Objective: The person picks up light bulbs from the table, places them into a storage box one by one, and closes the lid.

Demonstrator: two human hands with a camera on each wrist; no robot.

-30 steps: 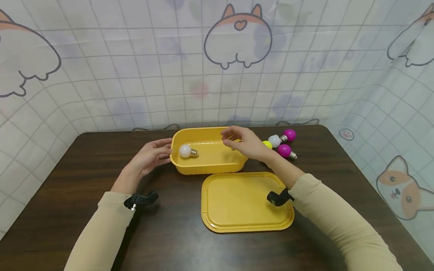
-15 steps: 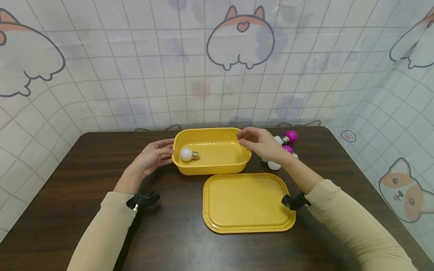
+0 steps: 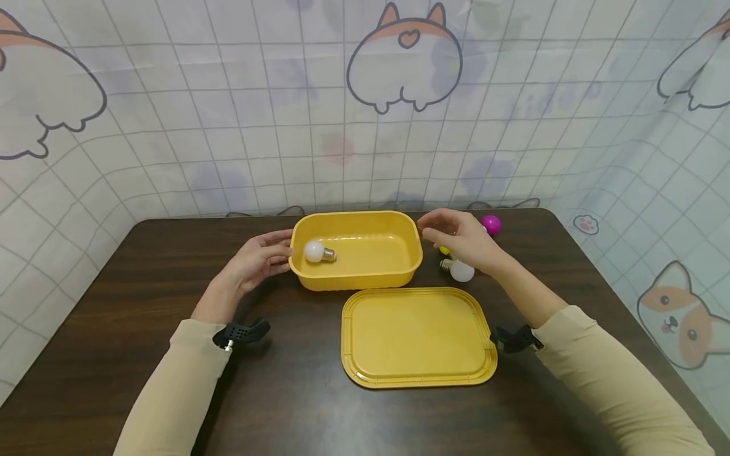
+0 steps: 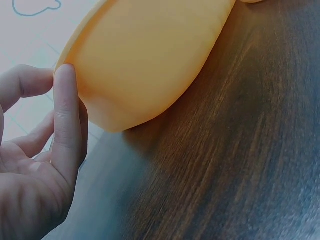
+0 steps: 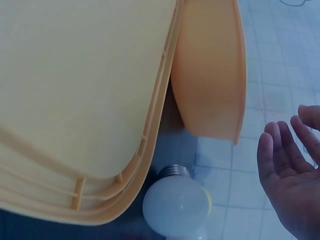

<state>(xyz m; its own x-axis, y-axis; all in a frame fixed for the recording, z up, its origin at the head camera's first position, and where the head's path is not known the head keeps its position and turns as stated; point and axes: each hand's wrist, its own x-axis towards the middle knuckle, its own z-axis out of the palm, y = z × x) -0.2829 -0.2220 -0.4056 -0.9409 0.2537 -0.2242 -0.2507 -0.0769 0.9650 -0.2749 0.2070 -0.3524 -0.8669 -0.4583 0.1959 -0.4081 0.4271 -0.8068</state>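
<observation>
A white light bulb with a metal screw base lies in the left part of a yellow plastic box. My left hand touches the left end of the box, its fingertips at the rim, as the left wrist view shows. My right hand hovers just right of the box, fingers loosely bent and holding nothing. Under and behind it on the table are more bulbs: a white light bulb, a magenta light bulb and a mostly hidden yellow one.
The yellow lid lies flat on the dark wooden table, in front of the box and towards the right. Behind the table hangs a white cloth with a grid and cartoon dogs.
My right hand has moved right, from over the box's right end to beside it above the loose bulbs. The left hand stays at the box's left end.
</observation>
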